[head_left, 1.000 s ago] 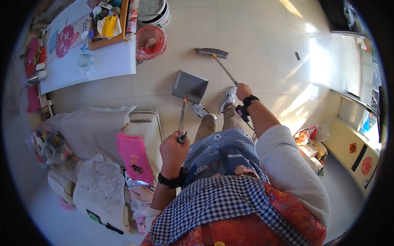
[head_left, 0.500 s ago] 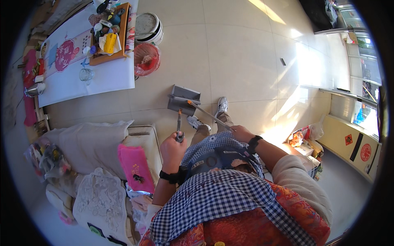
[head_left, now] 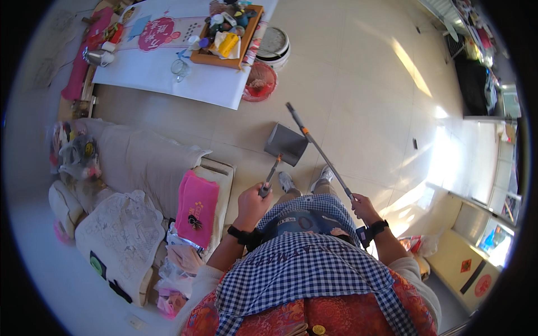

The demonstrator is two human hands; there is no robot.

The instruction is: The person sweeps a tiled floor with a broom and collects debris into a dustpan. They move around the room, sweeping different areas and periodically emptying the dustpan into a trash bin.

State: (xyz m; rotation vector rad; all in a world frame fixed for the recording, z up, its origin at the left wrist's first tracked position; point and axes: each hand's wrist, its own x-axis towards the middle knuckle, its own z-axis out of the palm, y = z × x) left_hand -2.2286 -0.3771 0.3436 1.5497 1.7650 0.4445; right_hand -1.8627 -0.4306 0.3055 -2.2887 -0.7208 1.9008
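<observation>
My left hand is closed around the grip of a grey long-handled dustpan. The pan lies low in front of my shoes, its scoop turned away from me. In my right hand is the grey pole of a broom with an orange joint. The broom slants forward and left, its narrow dark head beyond the pan's far right corner and apart from the pan. Whether the broom head touches the floor I cannot tell.
Ahead on the left stand a white-covered table, a red-lined bin and a white bucket. A covered sofa with a pink towel is at my left. A small dark object lies on the tiles to the right.
The broom has left the dustpan and swung forward and right, its head now beyond the pan. The dustpan has turned. My view has shifted to the left.
</observation>
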